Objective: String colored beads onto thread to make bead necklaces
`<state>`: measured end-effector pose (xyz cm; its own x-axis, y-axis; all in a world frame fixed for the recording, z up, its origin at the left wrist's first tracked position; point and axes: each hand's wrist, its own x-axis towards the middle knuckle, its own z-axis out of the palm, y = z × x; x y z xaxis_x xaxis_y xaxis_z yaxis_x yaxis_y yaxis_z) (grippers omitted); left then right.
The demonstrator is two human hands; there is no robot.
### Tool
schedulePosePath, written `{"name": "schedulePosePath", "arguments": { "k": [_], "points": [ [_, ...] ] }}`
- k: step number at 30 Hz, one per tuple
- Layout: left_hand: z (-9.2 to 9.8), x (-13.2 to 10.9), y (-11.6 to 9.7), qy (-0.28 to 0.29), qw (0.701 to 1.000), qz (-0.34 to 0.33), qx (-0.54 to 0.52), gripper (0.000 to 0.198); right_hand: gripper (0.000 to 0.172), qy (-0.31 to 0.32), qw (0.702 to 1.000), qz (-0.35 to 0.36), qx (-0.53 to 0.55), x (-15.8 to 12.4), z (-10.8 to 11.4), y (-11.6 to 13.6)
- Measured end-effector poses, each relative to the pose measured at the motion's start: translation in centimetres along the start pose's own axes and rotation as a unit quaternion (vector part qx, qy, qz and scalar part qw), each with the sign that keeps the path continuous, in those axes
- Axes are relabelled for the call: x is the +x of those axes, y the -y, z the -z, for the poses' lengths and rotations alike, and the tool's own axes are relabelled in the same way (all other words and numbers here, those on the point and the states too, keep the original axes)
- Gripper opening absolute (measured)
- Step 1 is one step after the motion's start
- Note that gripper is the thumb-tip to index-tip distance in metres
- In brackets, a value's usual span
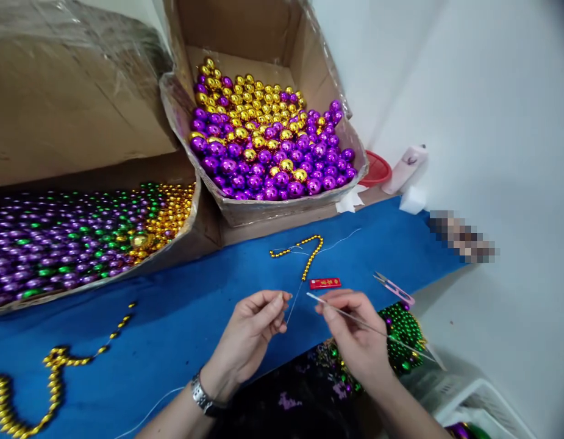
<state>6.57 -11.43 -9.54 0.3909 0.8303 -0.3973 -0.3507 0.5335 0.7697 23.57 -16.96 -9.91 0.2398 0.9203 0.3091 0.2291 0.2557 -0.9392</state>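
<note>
My left hand (258, 326), with a metal watch at the wrist, is closed in a pinch on a thin thread (296, 299). That thread runs up to a short string of gold beads (311, 255) lying on the blue table. My right hand (357, 329) holds a long thin needle-like rod (368, 323), its pale tip pointing toward my left fingertips. Tip and fingers are slightly apart. Just beyond the hands lies a small red packet (325, 283). Pink-handled thread snips (395, 289) rest to the right of it.
A box of large purple and gold beads (272, 146) stands behind the blue table (194, 317). Another box of smaller beads (80, 238) is at left. A longer gold bead strand (57, 381) lies front left. Green beads (405, 332) and a white basket (487, 402) are at lower right.
</note>
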Motion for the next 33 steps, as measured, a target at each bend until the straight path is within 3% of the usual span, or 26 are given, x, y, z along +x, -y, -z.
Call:
{"name": "schedulePosePath", "arguments": {
  "k": [5,12,25,33],
  "points": [
    [0.0,0.0,0.2,0.005,1.000,0.014,-0.026,0.017,0.015,0.025,0.996,0.086,-0.018,0.4,-1.5,0.1],
    [0.0,0.0,0.2,0.013,0.999,0.017,-0.034,0.019,0.023,0.040,0.987,0.145,-0.063,0.5,-1.9,-0.1],
    [0.1,0.1,0.1,0.010,1.000,0.014,-0.019,0.020,0.033,0.068,0.971,0.203,-0.103,0.7,-1.8,-0.3],
    [0.1,0.0,0.1,0.016,1.000,0.013,-0.012,0.019,0.027,0.054,0.974,0.192,-0.104,0.6,-2.1,-0.2]
  ]
}}
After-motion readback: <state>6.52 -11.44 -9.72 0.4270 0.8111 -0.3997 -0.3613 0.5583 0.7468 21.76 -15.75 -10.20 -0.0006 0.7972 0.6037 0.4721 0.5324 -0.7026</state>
